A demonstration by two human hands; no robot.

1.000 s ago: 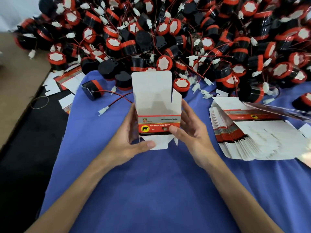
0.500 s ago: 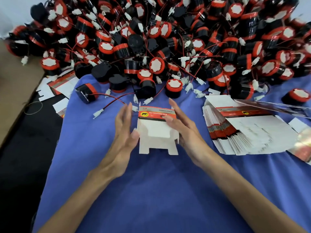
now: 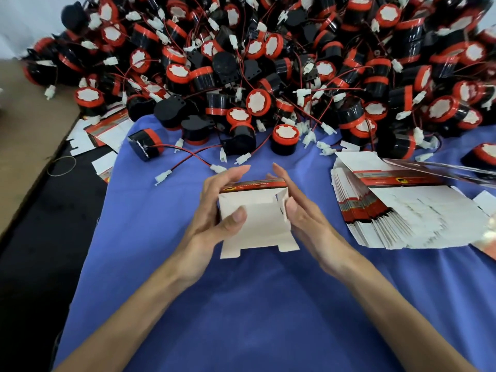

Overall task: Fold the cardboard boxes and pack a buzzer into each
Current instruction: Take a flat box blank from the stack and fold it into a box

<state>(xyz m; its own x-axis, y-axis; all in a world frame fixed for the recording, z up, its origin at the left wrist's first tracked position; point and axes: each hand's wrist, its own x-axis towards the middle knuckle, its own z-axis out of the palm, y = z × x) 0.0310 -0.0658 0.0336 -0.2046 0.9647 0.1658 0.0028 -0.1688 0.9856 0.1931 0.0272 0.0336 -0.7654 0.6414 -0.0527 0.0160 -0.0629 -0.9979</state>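
Note:
A small cardboard box (image 3: 255, 210), white inside with a red and black printed band on its far edge, is held between my two hands above the blue cloth (image 3: 241, 304). My left hand (image 3: 214, 210) grips its left side with the thumb pressed on a white flap. My right hand (image 3: 298, 208) presses flat against the right side, fingers straight. A long tabbed flap hangs toward me. A huge pile of black and red buzzers (image 3: 268, 63) with red and black wires fills the far side.
A fanned stack of flat unfolded boxes (image 3: 402, 208) lies to the right of my hands. One loose buzzer (image 3: 143, 143) lies at the left with its wire and white plug (image 3: 163, 177) trailing toward me. Flat boxes (image 3: 107, 130) and a rubber band (image 3: 61, 165) lie left of the cloth.
The box was upright with its tall flap raised, then tipped over so its open white end faces me. Both hands have now closed in on its sides, left thumb on a flap.

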